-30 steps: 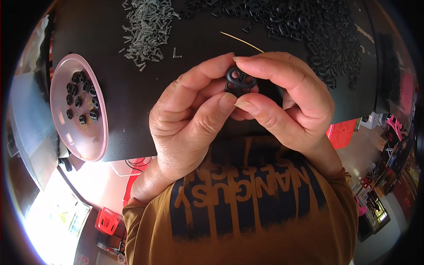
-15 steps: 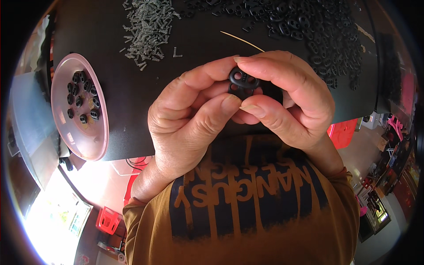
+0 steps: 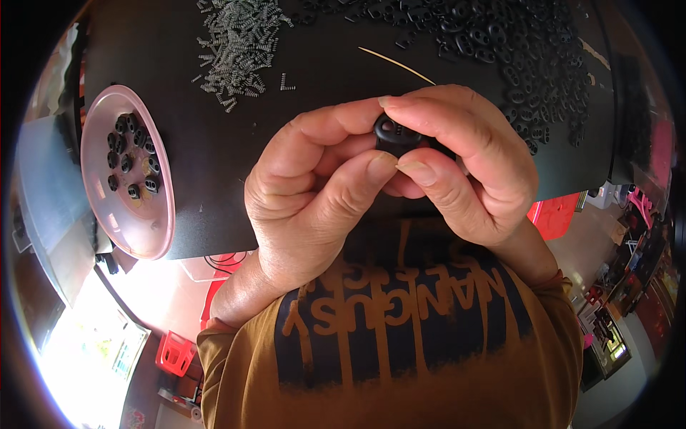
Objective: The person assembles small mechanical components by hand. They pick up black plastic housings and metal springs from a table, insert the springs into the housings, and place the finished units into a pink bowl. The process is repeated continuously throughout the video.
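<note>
A small black two-hole cord lock [image 3: 395, 137] is pinched between my hands above the near part of the table. My left hand [image 3: 304, 182] closes on its left side, thumb below and index finger above. From the other side my right hand [image 3: 486, 161] presses it with thumb and index fingertip. Both thumb tips almost meet at its lower edge. My fingers cover part of it, so its lower inside is hidden. Similar assembled black cord locks [image 3: 126, 164] lie in a pinkish translucent bowl [image 3: 167, 232] at the left.
Small metal springs [image 3: 239, 53] form a pile at the back left, with a few strays beside it. Loose black plastic cord lock parts [image 3: 500, 36] spread across the back right. A thin wooden stick [image 3: 396, 64] lies beyond my hands on the black table [image 3: 207, 179].
The cord lock's two parts look pressed closer together, and its lower openings no longer show. Both hands stay pinched on it, with the left shifted slightly right.
</note>
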Tool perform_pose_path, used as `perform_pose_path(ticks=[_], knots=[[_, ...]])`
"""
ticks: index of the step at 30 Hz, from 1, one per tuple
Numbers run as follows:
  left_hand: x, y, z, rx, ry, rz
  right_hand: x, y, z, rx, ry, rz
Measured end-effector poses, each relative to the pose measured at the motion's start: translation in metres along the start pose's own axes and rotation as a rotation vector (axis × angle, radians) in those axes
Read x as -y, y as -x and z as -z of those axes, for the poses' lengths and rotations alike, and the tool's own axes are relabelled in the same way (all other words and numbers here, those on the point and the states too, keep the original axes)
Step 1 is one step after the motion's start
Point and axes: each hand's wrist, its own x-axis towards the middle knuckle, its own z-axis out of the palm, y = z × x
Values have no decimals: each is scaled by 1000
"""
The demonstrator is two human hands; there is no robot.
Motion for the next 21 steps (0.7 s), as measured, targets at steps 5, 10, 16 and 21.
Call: perform_pose_path(ticks=[5, 10, 16, 21], knots=[[2, 3, -2, -35, -50, -30, -4, 3, -3, -16, 22, 60], [3, 7, 1, -32, -79, -22, -9, 5, -8, -42, 48, 148], [-2, 4, -3, -57, -138, -60, -8, 4, -11, -58, -1, 118], [-16, 7, -2, -31, -168, 24, -5, 2, -10, -50, 0, 164]])
